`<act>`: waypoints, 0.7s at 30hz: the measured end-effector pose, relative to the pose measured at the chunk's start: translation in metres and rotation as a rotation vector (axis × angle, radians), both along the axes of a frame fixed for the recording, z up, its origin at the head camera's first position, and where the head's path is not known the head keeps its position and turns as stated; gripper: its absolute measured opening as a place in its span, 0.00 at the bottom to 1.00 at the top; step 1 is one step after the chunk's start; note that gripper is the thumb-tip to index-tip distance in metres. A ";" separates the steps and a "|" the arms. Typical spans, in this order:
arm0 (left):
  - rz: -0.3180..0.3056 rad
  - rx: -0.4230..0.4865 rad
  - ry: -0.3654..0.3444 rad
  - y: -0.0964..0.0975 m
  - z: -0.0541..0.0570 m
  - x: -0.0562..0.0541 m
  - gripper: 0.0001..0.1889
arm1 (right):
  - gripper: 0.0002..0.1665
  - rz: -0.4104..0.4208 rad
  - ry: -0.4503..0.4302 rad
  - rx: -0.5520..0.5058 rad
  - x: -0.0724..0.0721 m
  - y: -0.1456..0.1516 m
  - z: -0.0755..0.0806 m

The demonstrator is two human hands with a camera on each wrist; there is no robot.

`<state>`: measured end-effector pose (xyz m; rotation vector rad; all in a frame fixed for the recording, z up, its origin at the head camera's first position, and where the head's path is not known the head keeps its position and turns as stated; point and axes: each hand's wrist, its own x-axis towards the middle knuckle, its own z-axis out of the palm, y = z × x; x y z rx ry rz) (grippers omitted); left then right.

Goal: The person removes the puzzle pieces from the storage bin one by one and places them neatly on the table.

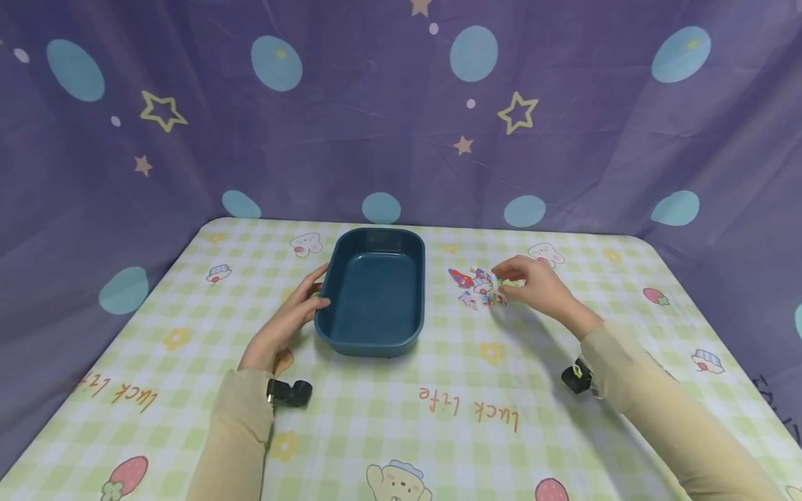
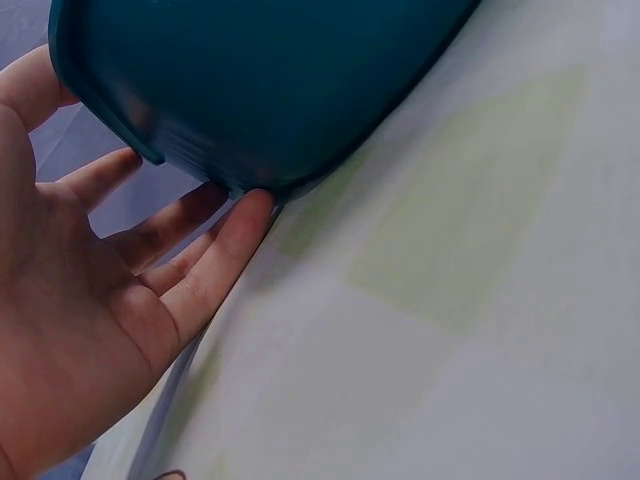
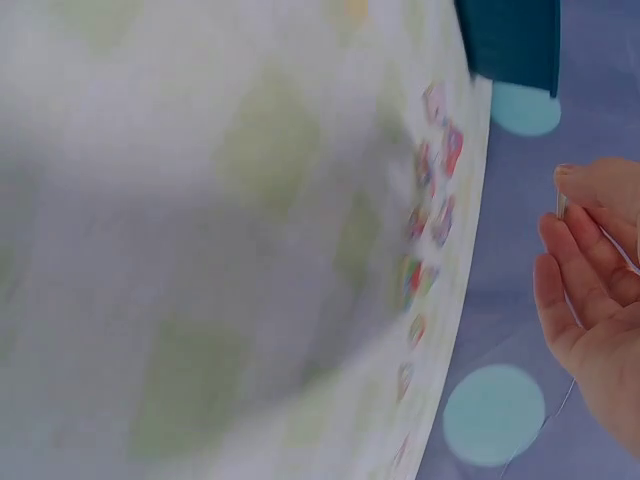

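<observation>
A dark teal rectangular plastic tub stands on the table, its inside bare. At its left side my left hand grips the wall, thumb over the rim and fingers against the outside; the left wrist view shows the fingertips low on the outer wall. My right hand is over a loose cluster of small colourful flat pieces to the right of the tub. In the right wrist view its thumb and fingers pinch a small thin piece, seen edge-on, raised above the table; its printed face is hidden.
A green-and-white checked cloth with printed cartoons and lettering covers the table. Behind it hangs a purple curtain with stars and blue ovals. Black wrist cameras are strapped to both sleeves.
</observation>
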<state>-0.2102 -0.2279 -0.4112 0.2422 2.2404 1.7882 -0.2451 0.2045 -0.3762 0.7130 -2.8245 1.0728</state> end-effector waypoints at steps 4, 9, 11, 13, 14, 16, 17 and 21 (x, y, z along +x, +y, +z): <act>0.000 0.007 -0.003 -0.002 -0.001 -0.001 0.34 | 0.19 -0.031 0.019 0.027 0.002 0.012 -0.007; 0.007 -0.005 -0.008 -0.004 -0.002 0.000 0.34 | 0.18 -0.071 0.011 0.039 0.004 0.023 -0.013; 0.011 -0.004 -0.013 -0.005 -0.001 0.000 0.34 | 0.18 -0.086 -0.012 0.049 0.004 0.027 -0.016; 0.011 -0.002 -0.014 -0.004 -0.001 0.000 0.35 | 0.18 -0.106 -0.037 0.063 0.004 0.031 -0.019; 0.011 0.002 -0.015 -0.004 -0.001 0.000 0.35 | 0.18 -0.117 -0.048 0.074 0.005 0.034 -0.020; 0.011 -0.002 -0.014 -0.004 -0.001 0.000 0.35 | 0.18 -0.135 -0.068 0.089 0.005 0.037 -0.023; 0.010 -0.002 -0.011 -0.004 -0.001 0.000 0.35 | 0.18 -0.145 -0.076 0.097 0.005 0.039 -0.024; 0.008 -0.005 -0.004 -0.003 -0.001 0.000 0.35 | 0.18 -0.163 -0.091 0.109 0.005 0.043 -0.027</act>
